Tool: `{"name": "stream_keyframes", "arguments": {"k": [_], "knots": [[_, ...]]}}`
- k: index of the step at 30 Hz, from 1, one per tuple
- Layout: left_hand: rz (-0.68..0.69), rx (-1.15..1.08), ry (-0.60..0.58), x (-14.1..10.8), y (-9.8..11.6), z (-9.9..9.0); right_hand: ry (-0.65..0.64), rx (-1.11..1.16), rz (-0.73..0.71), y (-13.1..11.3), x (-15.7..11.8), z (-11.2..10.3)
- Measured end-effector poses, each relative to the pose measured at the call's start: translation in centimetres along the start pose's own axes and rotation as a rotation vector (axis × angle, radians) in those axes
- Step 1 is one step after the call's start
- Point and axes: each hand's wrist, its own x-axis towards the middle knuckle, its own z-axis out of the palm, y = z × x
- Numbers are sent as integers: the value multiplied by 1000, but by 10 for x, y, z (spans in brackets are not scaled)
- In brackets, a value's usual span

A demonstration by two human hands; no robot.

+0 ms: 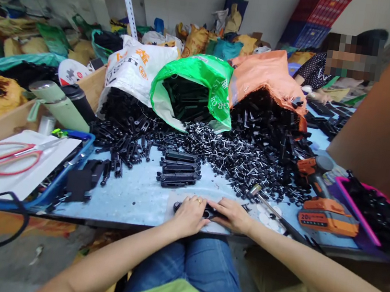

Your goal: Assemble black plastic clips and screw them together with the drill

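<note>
Black plastic makes up the long, narrow part (210, 212) between our hands, lying near the front edge of the light blue tabletop (110, 206), one rounded end showing past our left hand (189, 215). That hand is clamped over the part from above; our right hand (232, 215) grips the other length between thumb and fingers, and the two hands nearly touch. What the covered fingertips do, we cannot tell.

To handle it well, we judge it best to keep the part flat, brace it with the left hand and press evenly with the right, so that nothing tilts or twists. Both thumbs belong clear of any seam that could nip. A neat stack of long black plastic pieces (179, 170) sits just beyond, so our knuckles should not stray forward and knock it. The metal-headed hammer with a black handle (281, 219) lies near our right hand and calls for care, as do the loose black-headed metal pins (244, 160) heaped behind it.
</note>
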Motion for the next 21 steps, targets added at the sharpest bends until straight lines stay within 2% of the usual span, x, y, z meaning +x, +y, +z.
{"name": "stream_keyframes", "arguments": {"k": [4, 6, 8, 10, 12, 13, 15, 17, 18, 19, 21], "knots": [[19, 99, 68, -5, -11, -6, 112, -162, 154, -4, 0, -9], [15, 56, 115, -9, -19, -20, 170, -98, 183, -14, 3, -25], [53, -111, 203, -18, -19, -41, 210, 137, 122, -33, 11, -48], [151, -382, 297, -30, -8, -63, 239, 507, 15, -60, 23, -68], [233, -651, 392, -40, 11, -80, 305, 867, -47, -91, 40, -71], [235, -748, 468, -44, 20, -83, 384, 1000, -34, -105, 49, -65], [186, -843, 651, -47, 32, -82, 639, 1153, 75, -127, 70, -38], [154, -811, 778, -46, 30, -73, 919, 1148, 198, -132, 91, -5], [159, -745, 797, -46, 23, -67, 1000, 1084, 231, -128, 101, 9], [161, -647, 790, -46, 14, -60, 1017, 983, 254, -119, 110, 19], [128, -392, 715, -47, -9, -48, 922, 727, 279, -85, 125, 25]]}}
